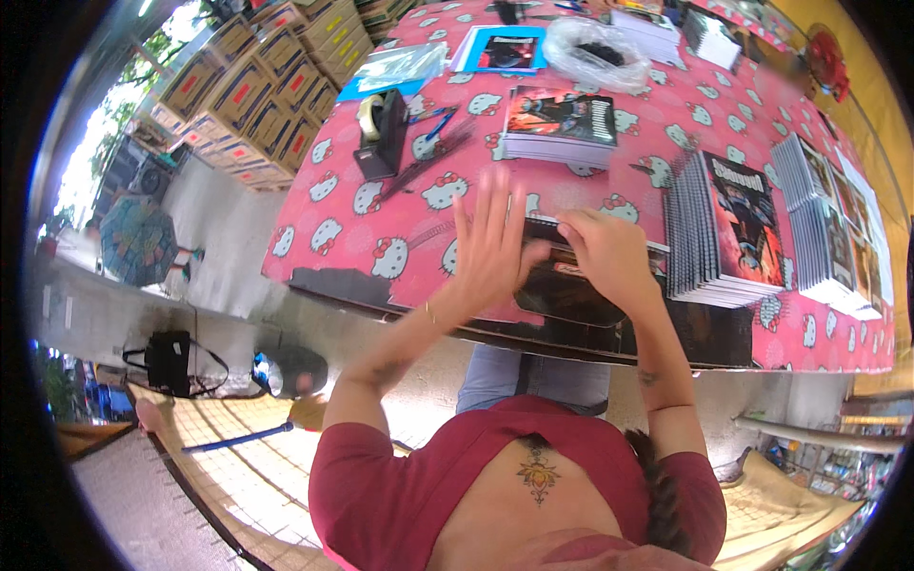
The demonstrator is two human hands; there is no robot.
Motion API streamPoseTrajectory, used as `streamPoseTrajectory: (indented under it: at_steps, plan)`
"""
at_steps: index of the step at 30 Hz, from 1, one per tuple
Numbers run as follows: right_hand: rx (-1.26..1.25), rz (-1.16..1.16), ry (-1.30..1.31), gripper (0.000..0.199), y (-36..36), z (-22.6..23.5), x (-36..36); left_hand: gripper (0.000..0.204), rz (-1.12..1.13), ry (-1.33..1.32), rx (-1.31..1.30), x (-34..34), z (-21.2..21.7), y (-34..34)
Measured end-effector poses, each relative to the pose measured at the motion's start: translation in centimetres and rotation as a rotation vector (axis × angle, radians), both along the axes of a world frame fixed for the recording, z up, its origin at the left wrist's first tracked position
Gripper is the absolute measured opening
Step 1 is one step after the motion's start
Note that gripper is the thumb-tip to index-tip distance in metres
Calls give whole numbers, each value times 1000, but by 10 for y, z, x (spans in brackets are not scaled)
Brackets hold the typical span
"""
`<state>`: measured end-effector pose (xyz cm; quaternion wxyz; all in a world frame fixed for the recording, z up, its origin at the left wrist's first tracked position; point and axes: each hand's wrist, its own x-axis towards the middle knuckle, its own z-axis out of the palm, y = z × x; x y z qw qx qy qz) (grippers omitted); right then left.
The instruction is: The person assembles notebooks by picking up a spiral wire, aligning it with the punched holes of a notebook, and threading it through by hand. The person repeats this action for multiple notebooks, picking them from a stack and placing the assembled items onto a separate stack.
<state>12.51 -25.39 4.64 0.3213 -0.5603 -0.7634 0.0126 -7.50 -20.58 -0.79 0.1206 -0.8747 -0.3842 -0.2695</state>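
Note:
A dark-covered book (571, 293) lies at the table's near edge, in front of me. My right hand (609, 255) is closed over its far edge, fingers bent and pressed on a dark strip there that looks like its binding. Just left of the book my left hand (490, 246) is raised, its fingers stretched out and apart with nothing in them; its thumb comes close to the right fingers. Loose black spiral coils (433, 231) lie on the tablecloth beside my left hand. Beyond the hands stands a stack of illustrated books (560, 124).
Spiral-bound books are piled at the right (733, 224), with more stacks (828, 224) farther right. A black tape dispenser (383, 143), blue pens (440, 124) and a clear plastic bag (595, 55) sit on the pink tablecloth (328, 205). Cardboard boxes (252, 100) rise at far left.

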Motion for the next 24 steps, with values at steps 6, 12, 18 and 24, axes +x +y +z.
streamPoseTrajectory:
  at_steps: [6,12,18,24]
  plan:
    - [62,-45,-135,24,-22,14,11,78,-290,53,-3,-19,-68,-41]
    - [-32,25,-90,28,-21,-1,30,88,-109,324,-109,8,16,-12]
    - [-155,49,-45,32,-21,16,29,94,-103,139,150,20,39,1]
    - [-111,-26,-73,33,-21,7,31,87,-269,177,59,30,22,-23]
